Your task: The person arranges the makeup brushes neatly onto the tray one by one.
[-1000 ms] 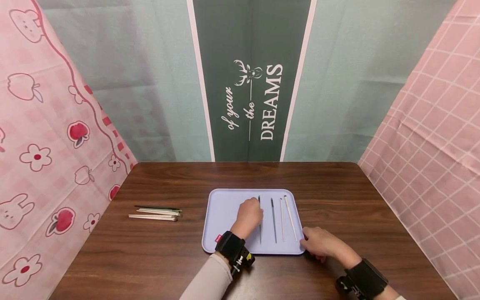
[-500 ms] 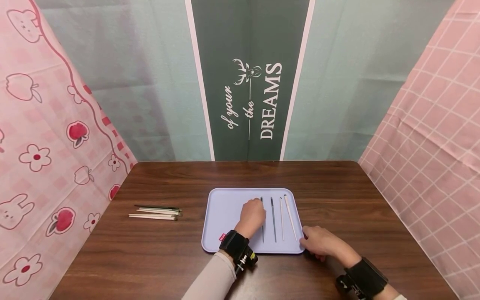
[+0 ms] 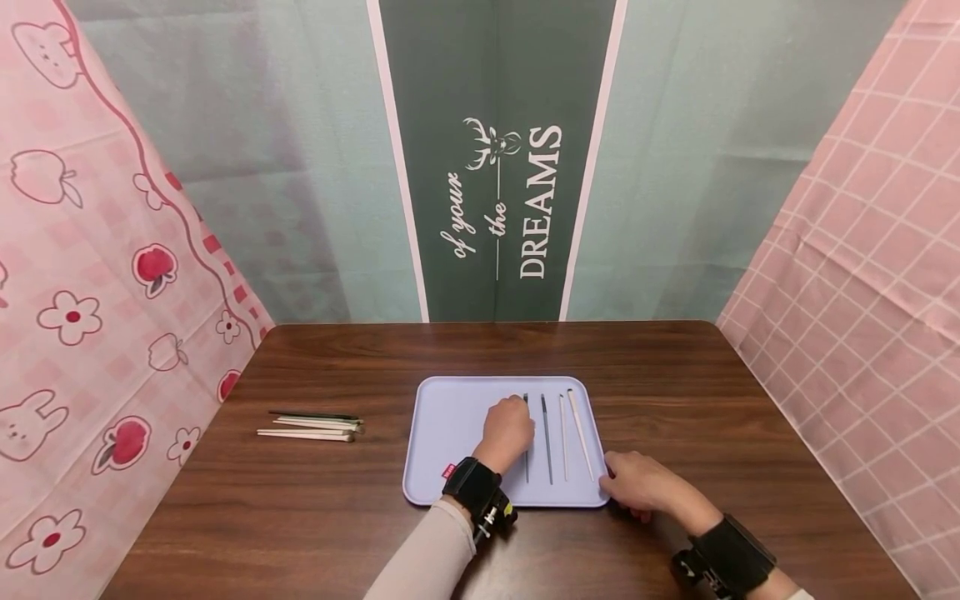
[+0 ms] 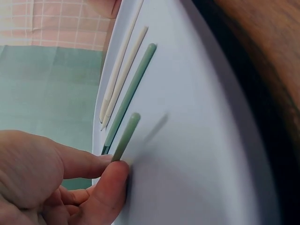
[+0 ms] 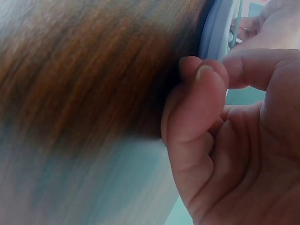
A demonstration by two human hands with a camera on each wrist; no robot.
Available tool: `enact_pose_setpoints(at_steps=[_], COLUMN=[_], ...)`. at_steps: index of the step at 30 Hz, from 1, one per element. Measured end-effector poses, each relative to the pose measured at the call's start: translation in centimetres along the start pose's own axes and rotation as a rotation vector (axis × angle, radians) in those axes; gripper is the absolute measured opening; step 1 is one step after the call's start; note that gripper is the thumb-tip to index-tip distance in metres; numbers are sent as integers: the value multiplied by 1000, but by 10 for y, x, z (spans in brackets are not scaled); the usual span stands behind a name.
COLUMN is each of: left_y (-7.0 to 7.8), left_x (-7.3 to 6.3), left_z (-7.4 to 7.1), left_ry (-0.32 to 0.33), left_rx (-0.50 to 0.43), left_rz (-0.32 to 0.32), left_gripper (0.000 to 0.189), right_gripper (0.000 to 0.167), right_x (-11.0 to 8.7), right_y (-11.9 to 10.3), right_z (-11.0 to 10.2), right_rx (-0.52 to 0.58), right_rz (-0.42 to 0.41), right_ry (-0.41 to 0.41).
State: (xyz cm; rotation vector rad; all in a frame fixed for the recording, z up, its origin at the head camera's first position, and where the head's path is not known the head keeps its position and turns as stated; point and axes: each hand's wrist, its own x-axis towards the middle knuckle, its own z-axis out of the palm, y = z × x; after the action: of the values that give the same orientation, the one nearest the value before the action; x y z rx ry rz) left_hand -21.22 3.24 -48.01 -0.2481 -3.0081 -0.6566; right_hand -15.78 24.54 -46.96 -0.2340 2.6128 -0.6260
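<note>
My left hand is over the middle of a lilac tray and pinches a slim green makeup brush between thumb and fingers. The brush's handle end stands off the tray surface and casts a shadow there. Beside it lies a second green makeup brush, roughly parallel. Farther right on the tray are two white makeup brushes. At the tray's near right corner my right hand grips the rim, thumb and curled fingers right at the edge in the right wrist view.
On the wooden table, left of the tray, lies a small bundle of pale brushes with a dark green brush along its far side. Curtains surround the table at the back and both sides. A red label marks the tray's near rim.
My left hand has shifted slightly right with the green makeup brush, bringing it closer to the other green one. The right hand stays at the tray's corner.
</note>
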Motion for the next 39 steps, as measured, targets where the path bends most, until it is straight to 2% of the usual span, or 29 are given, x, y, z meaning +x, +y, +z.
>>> enact_pose_setpoints(at_steps=[5,18,39], left_y=[1,-1,-1], left_x=[0,0,-3], left_z=[0,2,3], left_ry=[-29,-29,-43], left_rx=[13,-15,-10], left_rz=[-12,-44,-59], left_gripper=[15,19,23], right_gripper=[15,14,14], right_x=[0,2,1], right_y=[0,0,-1], right_z=[0,0,-1], right_rx=[9,-1,12], right_rz=[-3,6,7], right_ry=[-2,-10,-21])
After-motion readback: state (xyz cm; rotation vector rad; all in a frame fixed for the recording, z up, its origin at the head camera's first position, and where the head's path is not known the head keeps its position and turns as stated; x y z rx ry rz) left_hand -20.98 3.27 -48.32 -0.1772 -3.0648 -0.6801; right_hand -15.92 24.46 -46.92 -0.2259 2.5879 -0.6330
